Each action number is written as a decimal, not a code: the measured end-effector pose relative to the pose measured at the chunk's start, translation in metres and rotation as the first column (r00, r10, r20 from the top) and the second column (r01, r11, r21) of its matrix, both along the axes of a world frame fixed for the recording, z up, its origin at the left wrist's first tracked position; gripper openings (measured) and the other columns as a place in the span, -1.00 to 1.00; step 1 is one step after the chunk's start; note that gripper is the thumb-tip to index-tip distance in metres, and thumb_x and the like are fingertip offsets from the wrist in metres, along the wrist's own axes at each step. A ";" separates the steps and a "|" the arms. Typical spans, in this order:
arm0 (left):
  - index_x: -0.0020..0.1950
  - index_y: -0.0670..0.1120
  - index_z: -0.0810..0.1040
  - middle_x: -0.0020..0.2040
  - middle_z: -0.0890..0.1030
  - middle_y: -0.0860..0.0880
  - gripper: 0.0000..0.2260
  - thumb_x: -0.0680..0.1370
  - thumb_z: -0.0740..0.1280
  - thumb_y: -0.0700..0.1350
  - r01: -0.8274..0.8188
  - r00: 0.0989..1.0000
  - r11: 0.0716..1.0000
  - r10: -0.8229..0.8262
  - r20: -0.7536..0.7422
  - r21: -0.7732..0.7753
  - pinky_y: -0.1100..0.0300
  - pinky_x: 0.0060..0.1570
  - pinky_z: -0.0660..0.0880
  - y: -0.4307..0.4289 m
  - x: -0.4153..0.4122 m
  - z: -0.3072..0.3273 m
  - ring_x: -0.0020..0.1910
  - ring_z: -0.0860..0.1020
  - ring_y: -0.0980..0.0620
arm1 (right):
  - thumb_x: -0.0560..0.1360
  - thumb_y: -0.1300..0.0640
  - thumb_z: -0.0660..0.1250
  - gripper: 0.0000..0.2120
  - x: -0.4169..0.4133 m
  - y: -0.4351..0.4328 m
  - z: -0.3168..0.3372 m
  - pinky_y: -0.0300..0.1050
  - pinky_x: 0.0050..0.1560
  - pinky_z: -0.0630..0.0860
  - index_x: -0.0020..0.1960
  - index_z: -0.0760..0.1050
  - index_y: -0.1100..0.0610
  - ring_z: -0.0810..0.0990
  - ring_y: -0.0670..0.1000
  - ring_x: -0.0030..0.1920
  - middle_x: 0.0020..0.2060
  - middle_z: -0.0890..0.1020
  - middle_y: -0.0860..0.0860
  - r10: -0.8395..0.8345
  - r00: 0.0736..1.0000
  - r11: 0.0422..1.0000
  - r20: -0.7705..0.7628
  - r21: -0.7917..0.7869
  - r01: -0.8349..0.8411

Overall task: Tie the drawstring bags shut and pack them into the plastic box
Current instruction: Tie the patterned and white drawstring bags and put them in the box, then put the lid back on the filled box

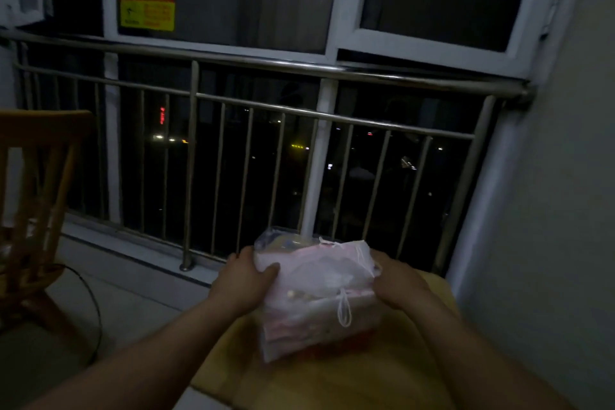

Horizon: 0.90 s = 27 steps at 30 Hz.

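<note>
Two grips on plastic box (293,336): left hand (243,283), right hand (399,283), fingers (244,254) curled | railing (266,109) ahead | chair (40,176) left

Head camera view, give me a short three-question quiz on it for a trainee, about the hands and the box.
1. True or false: the left hand and the right hand hold the plastic box from opposite sides.
2. The wooden chair stands: A left of the box, B right of it, C on top of it.
3. What fills the box?
Key: 1 true; 2 A; 3 drawstring bags, heaped above its rim.
</note>
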<state>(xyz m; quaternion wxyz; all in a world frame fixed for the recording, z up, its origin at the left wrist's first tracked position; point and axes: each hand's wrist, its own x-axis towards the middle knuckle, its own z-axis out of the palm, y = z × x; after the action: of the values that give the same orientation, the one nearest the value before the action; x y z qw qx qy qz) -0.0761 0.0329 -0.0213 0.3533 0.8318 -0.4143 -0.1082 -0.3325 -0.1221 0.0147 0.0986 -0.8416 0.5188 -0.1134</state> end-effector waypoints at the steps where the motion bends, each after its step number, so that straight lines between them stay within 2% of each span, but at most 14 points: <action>1: 0.58 -0.06 0.29 0.45 0.45 -0.18 -0.26 0.51 0.29 0.29 0.046 0.999 0.999 -0.046 -0.028 -0.018 -0.07 0.33 0.46 -0.003 -0.007 -0.001 0.38 0.48 -0.21 | 0.60 -0.06 0.24 -0.37 -0.012 0.012 0.001 -0.04 0.30 0.49 0.63 0.16 -0.14 0.51 0.12 0.39 0.49 0.47 0.01 -0.026 1.000 1.000 -0.002 0.007 0.026; 3: 0.53 -0.08 0.36 0.38 0.53 -0.16 -0.36 0.50 0.30 0.16 0.131 0.988 0.989 -0.135 -0.069 -0.065 0.05 0.26 0.49 -0.007 -0.022 0.002 0.31 0.53 -0.16 | 0.60 -0.02 0.23 -0.41 -0.035 0.032 0.004 0.00 0.28 0.54 0.61 0.22 -0.06 0.56 0.12 0.32 0.48 0.47 0.05 -0.066 0.998 0.998 -0.017 0.017 0.067; 5: 0.53 -0.09 0.37 0.35 0.56 -0.14 -0.49 0.58 0.31 -0.07 0.207 0.974 0.977 -0.211 -0.087 -0.056 0.19 0.08 0.43 -0.009 -0.031 0.006 0.22 0.54 -0.08 | 0.61 -0.02 0.26 -0.41 -0.052 0.052 0.011 -0.01 0.10 0.64 0.61 0.23 0.00 0.63 0.11 0.11 0.46 0.47 0.08 -0.113 0.993 0.991 -0.025 0.063 0.114; 7: 0.58 -0.08 0.29 0.36 0.55 -0.16 -0.46 0.60 0.29 -0.11 0.262 0.959 0.965 -0.264 -0.099 -0.034 0.18 0.01 0.47 -0.015 -0.031 0.007 0.13 0.56 -0.03 | 0.62 -0.02 0.26 -0.45 -0.066 0.063 0.016 -0.04 -0.02 0.67 0.58 0.26 0.03 0.61 0.07 -0.04 0.41 0.48 0.10 -0.146 0.989 0.981 -0.007 0.127 0.146; 9: 0.64 -0.02 0.20 0.35 0.56 -0.18 -0.38 0.59 0.29 -0.07 0.308 0.940 0.951 -0.310 -0.142 -0.034 0.14 -0.01 0.59 -0.019 -0.027 0.008 0.06 0.63 -0.03 | 0.63 -0.03 0.19 -0.47 -0.075 0.067 0.020 -0.02 0.12 0.59 0.56 0.26 0.08 0.59 0.11 0.15 0.44 0.45 0.11 -0.185 0.983 0.980 -0.024 0.077 0.186; 11: 0.67 -0.02 0.15 0.39 0.53 -0.18 -0.35 0.60 0.29 -0.06 0.334 0.930 0.942 -0.334 -0.154 -0.029 0.16 -0.04 0.59 -0.023 -0.023 0.010 0.02 0.63 0.00 | 0.67 -0.05 0.11 -0.45 -0.076 0.064 0.025 0.01 0.30 0.45 0.61 0.17 0.10 0.42 0.17 0.42 0.53 0.33 0.12 -0.198 0.980 0.977 -0.029 -0.086 0.195; 13: 0.68 -0.05 0.11 0.45 0.48 -0.17 -0.34 0.61 0.29 -0.06 0.343 0.930 0.939 -0.343 -0.130 -0.023 0.19 -0.03 0.54 -0.026 -0.022 0.013 0.06 0.61 0.00 | 0.69 -0.08 0.05 -0.47 -0.068 0.063 0.029 0.05 0.41 0.36 0.63 0.16 0.04 0.33 0.15 0.49 0.56 0.29 0.08 -0.109 0.994 0.978 -0.021 -0.183 0.103; 14: 0.67 -0.05 0.13 0.44 0.49 -0.17 -0.34 0.61 0.30 -0.06 0.351 0.929 0.936 -0.351 -0.122 -0.023 0.19 -0.03 0.55 -0.029 -0.020 0.012 0.06 0.61 0.00 | 0.70 -0.09 0.03 -0.50 -0.061 0.062 0.029 0.05 0.39 0.38 0.60 0.24 0.00 0.37 0.14 0.47 0.53 0.34 0.06 -0.049 0.996 0.982 -0.068 -0.184 0.036; 16: 0.65 -0.05 0.18 0.39 0.53 -0.19 -0.36 0.59 0.30 -0.04 0.367 0.921 0.930 -0.367 -0.132 -0.027 0.17 -0.09 0.58 -0.032 -0.016 0.009 0.03 0.64 -0.01 | 0.68 -0.08 0.01 -0.59 -0.046 0.056 0.025 0.05 0.21 0.46 0.37 0.50 -0.02 0.53 0.11 0.28 0.38 0.54 0.06 0.013 0.965 0.993 -0.261 -0.109 -0.043; 18: 0.62 -0.06 0.23 0.37 0.53 -0.19 -0.42 0.62 0.30 0.02 0.367 0.919 0.929 -0.369 -0.143 -0.037 0.16 -0.15 0.58 -0.037 -0.013 0.010 0.04 0.64 -0.06 | 0.64 -0.07 0.04 -0.66 -0.035 0.051 0.034 0.08 0.15 0.44 0.09 0.57 -0.01 0.59 0.10 0.13 0.19 0.65 0.05 -0.040 0.940 0.993 -0.339 -0.114 0.001; 20: 0.56 -0.06 0.33 0.39 0.52 -0.17 -0.49 0.67 0.25 0.13 0.359 0.917 0.928 -0.371 -0.148 -0.105 0.11 0.06 0.56 -0.042 -0.009 0.017 0.19 0.60 -0.11 | 0.64 -0.08 0.07 -0.69 -0.021 0.041 0.053 0.11 0.26 0.40 -0.02 0.55 0.00 0.60 0.12 0.11 0.09 0.65 0.03 -0.089 0.963 0.979 -0.255 -0.199 0.038; 22: 0.47 -0.10 0.45 0.39 0.53 -0.14 -0.56 0.71 0.16 0.13 0.322 0.926 0.930 -0.348 -0.143 -0.179 0.10 0.25 0.46 -0.050 0.002 0.027 0.30 0.54 -0.13 | 0.66 -0.05 0.09 -0.69 -0.002 0.027 0.073 0.07 0.23 0.36 -0.06 0.55 0.04 0.60 0.12 0.10 -0.01 0.63 0.01 -0.058 0.977 0.970 -0.205 -0.242 0.007; 24: 0.40 -0.15 0.52 0.32 0.57 -0.15 -0.62 0.74 0.12 0.05 0.277 0.951 0.942 -0.297 -0.085 -0.189 0.09 0.23 0.45 -0.065 0.019 0.034 0.26 0.54 -0.13 | 0.67 -0.04 0.08 -0.71 0.023 0.009 0.084 0.09 0.21 0.30 -0.08 0.50 0.02 0.59 0.10 0.10 -0.04 0.61 -0.01 -0.010 0.984 0.976 -0.177 -0.214 -0.029; 27: 0.33 -0.14 0.56 0.23 0.62 -0.15 -0.69 0.71 0.19 -0.01 0.261 0.965 0.956 -0.260 0.026 -0.135 0.06 0.18 0.52 -0.093 0.045 0.036 0.15 0.58 -0.10 | 0.69 -0.03 0.07 -0.74 0.064 -0.027 0.089 0.15 0.33 0.31 0.05 0.52 0.00 0.57 0.09 0.18 0.10 0.62 -0.01 0.082 0.970 0.984 -0.227 -0.137 -0.115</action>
<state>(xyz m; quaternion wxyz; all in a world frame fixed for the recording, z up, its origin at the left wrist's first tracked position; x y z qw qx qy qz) -0.0311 -0.0599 0.0144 0.3908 0.7440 -0.5281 -0.1217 -0.2683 -0.1495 0.1037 -0.0172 -0.8787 0.4741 -0.0527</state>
